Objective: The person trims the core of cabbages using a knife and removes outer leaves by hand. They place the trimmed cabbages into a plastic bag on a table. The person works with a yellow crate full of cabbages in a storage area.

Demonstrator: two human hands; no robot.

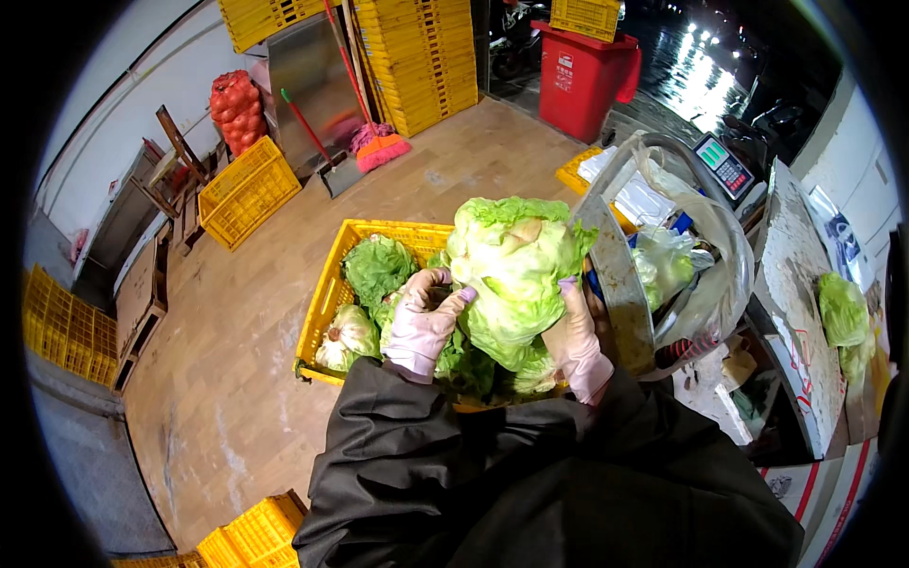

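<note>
A large pale green head of lettuce (511, 273) is held up between my gloved hands, above a yellow plastic crate (323, 312). My left hand (428, 319) is at its left side, thumb and fingertips near its pale stem end. My right hand (581, 344) supports it from the right, the thumb on the outer leaves and the other fingers largely hidden. In the crate lie more lettuces: a darker green head (379, 270) at the back left and a whitish one (349, 337) at the front left. The held lettuce hides part of the crate's right side.
At right stand a metal-rimmed bin with a clear plastic liner (731, 284), a digital scale display (723, 167) and a dirty white board (795, 305). Farther off are an empty yellow crate (248, 192), a red broom (383, 150), stacked crates (426, 64) and a red wheelie bin (582, 85).
</note>
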